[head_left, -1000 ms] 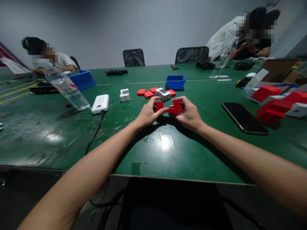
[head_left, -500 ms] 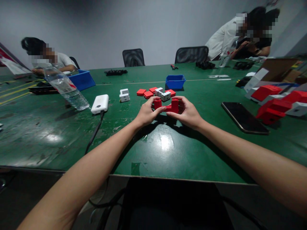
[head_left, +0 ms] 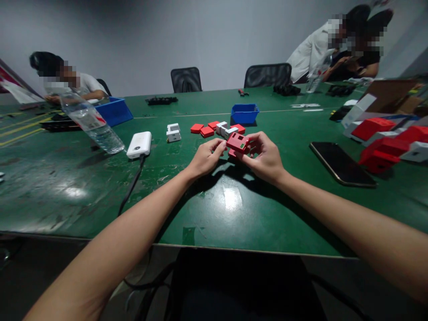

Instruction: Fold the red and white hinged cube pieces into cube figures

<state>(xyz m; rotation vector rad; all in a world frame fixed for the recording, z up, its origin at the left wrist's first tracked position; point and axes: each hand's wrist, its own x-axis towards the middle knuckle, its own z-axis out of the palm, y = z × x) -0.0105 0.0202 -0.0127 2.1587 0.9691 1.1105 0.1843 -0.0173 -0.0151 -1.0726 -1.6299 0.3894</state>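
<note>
The right hand (head_left: 265,156) is curled around the right end of a red part (head_left: 237,141), thumb beneath, fingers behind; the part is tilted above the near middle of the counter (head_left: 234,223); the left hand (head_left: 205,158) has thumb and forefinger together at the part's left end, whether gripping it I cannot tell; just beyond lie red blocks (head_left: 207,132) and white pieces (head_left: 222,128); farther stands a small blue bin (head_left: 245,117), its inside too dark to read; far left, a larger blue bin (head_left: 120,112), contents hidden, behind a clear bottle (head_left: 105,136); far right, a brown box (head_left: 384,96), contents unclear.
</note>
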